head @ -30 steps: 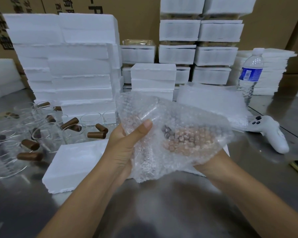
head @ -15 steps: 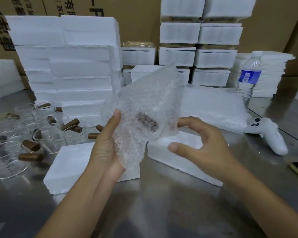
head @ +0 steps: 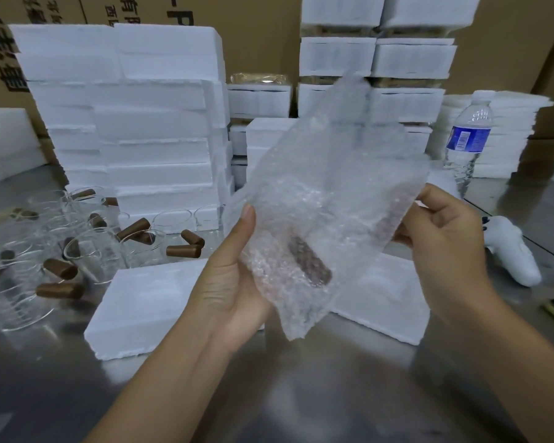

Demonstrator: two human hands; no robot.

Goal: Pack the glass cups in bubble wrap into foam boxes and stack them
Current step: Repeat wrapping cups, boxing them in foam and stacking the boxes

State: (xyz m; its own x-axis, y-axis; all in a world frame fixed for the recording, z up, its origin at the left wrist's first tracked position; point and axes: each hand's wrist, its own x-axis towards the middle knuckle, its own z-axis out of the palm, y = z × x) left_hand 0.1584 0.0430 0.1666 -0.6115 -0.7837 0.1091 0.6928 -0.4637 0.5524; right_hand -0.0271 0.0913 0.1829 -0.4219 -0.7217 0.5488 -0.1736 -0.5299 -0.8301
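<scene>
Head view has you holding a piece of bubble wrap (head: 327, 193) up above the bench (head: 301, 394), its top corner leaning toward 1 o'clock. Your left hand (head: 234, 282) grips its lower left side, with the thumb laid up the front and the fingers behind. Your right hand (head: 445, 247) pinches the right edge between thumb and curled fingers.

Through the wrap a brown handle (head: 309, 263) shows low down beside your left palm, slanting toward 5 o'clock. The glass of the wrapped cup is too clear and blurred to trace.

Below your hands two foam boxes lie on the bench. The left foam box (head: 147, 302) sits at 8 o'clock from the wrap. The right foam box (head: 384, 305) sits at 4 o'clock, partly hidden behind the wrap.

At 9 o'clock a cluster of loose glass cups (head: 87, 247) with brown handles crowds together, several of them touching. Behind them, at 11 o'clock, rises a tall foam stack (head: 135, 123). From 12 to 1 o'clock, packed foam boxes (head: 410, 59) stand in columns against cardboard cartons (head: 263, 33).

A water bottle (head: 467, 139) with a blue label stands upright at 2 o'clock, just in front of a pile of thin foam sheets (head: 509, 129). A white controller (head: 509, 251) lies at 3 o'clock, just past your right hand.
</scene>
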